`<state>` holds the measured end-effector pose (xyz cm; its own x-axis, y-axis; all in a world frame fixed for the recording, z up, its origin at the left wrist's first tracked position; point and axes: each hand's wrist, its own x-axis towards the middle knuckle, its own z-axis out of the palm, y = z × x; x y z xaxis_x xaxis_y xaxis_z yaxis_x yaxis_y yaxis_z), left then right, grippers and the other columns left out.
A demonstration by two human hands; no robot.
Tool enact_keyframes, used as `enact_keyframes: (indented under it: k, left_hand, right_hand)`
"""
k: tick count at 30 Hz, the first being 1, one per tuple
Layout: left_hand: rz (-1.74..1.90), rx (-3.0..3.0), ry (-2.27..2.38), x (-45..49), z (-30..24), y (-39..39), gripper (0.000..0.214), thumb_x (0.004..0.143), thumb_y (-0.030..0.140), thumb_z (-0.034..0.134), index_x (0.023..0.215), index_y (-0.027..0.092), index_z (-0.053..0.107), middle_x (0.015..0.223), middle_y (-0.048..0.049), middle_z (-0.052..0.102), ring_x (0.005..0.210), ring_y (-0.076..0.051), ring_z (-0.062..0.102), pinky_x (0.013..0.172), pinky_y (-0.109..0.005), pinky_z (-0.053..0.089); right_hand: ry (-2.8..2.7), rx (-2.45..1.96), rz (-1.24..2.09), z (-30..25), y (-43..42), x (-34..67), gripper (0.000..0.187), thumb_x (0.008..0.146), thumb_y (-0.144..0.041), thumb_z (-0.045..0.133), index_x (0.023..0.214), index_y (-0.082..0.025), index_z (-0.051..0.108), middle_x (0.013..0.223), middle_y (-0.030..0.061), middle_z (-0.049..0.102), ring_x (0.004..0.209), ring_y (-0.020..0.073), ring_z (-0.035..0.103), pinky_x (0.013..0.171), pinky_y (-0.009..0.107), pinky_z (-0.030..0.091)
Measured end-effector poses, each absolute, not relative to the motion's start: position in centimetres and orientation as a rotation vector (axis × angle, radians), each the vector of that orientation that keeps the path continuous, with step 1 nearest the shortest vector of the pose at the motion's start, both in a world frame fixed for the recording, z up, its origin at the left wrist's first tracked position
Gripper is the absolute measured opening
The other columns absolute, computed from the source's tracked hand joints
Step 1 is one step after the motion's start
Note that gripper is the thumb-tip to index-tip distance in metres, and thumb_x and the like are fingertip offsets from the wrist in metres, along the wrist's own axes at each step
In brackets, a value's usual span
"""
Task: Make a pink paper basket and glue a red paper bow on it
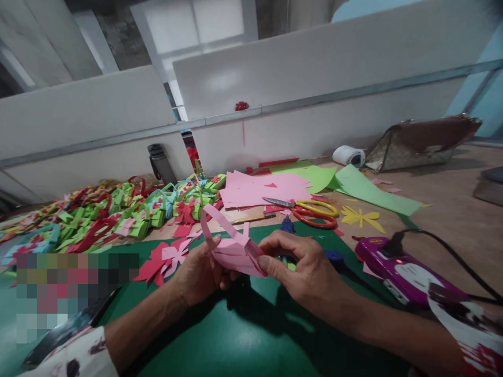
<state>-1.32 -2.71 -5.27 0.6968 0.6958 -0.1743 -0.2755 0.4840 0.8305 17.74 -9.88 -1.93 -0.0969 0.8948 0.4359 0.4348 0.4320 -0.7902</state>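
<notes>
Between my two hands, a small pink paper basket [236,254] with a strip handle is held above the green mat [243,330]. My left hand [200,269] grips its left end, thumb near the base of the handle. At the right end, my right hand [293,259] pinches the basket's corner between thumb and fingers. One end of the strip seems to stand up free at the right side. Red and pink paper flower cut-outs [163,259] lie left of my left hand. Behind my right hand, a blue tool [288,224] is partly hidden.
Scissors [314,210] lie by pink paper sheets [263,188] and green sheets [373,191]. Many finished paper baskets [137,214] crowd the left. A purple power strip [404,272] with a plugged-in cord sits right. Farther back stand a bottle [162,165], thread spool [348,156] and handbag [424,144].
</notes>
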Motion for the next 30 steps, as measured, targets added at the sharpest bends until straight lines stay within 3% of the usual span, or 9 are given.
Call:
enact_keyframes:
  k: [8,16,19,25,30]
  left_hand:
    - [0.638,0.853,0.532,-1.4,-5.4,-2.5,0.041,0.075,0.049,0.063,0.079,0.008,0.067,0.061,-0.0073,0.065,0.05,-0.013,0.057,0.039,-0.017,0.04]
    - [0.624,0.733,0.588,-1.7,-5.3,-2.3,0.043,0.084,0.047,0.053,0.104,0.009,0.059,0.071,-0.0086,0.066,0.052,-0.015,0.062,0.037,-0.017,0.045]
    - [0.603,0.725,0.616,-1.7,-5.1,-2.4,0.046,0.086,0.049,0.048,0.112,0.011,0.054,0.073,-0.0088,0.066,0.052,-0.016,0.064,0.037,-0.018,0.048]
    - [0.602,0.727,0.733,-1.7,-4.4,-2.8,0.044,0.09,0.05,0.042,0.107,0.011,0.054,0.069,-0.0062,0.066,0.05,-0.017,0.065,0.037,-0.019,0.049]
    - [0.552,0.757,0.781,-1.6,-4.2,-3.1,0.048,0.092,0.051,0.035,0.11,0.01,0.054,0.075,-0.0083,0.068,0.049,-0.02,0.066,0.037,-0.023,0.049]
  right_hand:
    - [-1.681,-1.138,0.732,-2.3,-10.0,17.9,0.01,0.085,-0.016,0.055,0.086,-0.021,0.064,0.079,-0.0038,0.066,0.073,0.0102,0.061,0.069,0.021,0.047]
    - [-1.664,-1.068,0.727,-2.4,-10.0,18.0,0.014,0.09,-0.018,0.049,0.098,-0.02,0.059,0.092,0.0007,0.066,0.085,0.0142,0.062,0.078,0.027,0.049]
    - [-1.726,-1.047,0.49,-2.7,-9.7,18.2,0.016,0.09,-0.022,0.05,0.105,-0.021,0.056,0.1,0.0035,0.065,0.091,0.0164,0.062,0.082,0.03,0.05]
    - [-2.122,-0.936,-0.353,-3.2,-8.7,19.0,0.047,0.082,-0.021,0.06,0.126,-0.013,0.045,0.128,0.0183,0.05,0.123,0.0285,0.044,0.101,0.045,0.039]
    - [-2.306,-1.003,-0.53,-3.7,-7.7,19.2,0.047,0.084,-0.017,0.054,0.13,-0.013,0.044,0.134,0.0157,0.05,0.13,0.032,0.035,0.102,0.052,0.034]
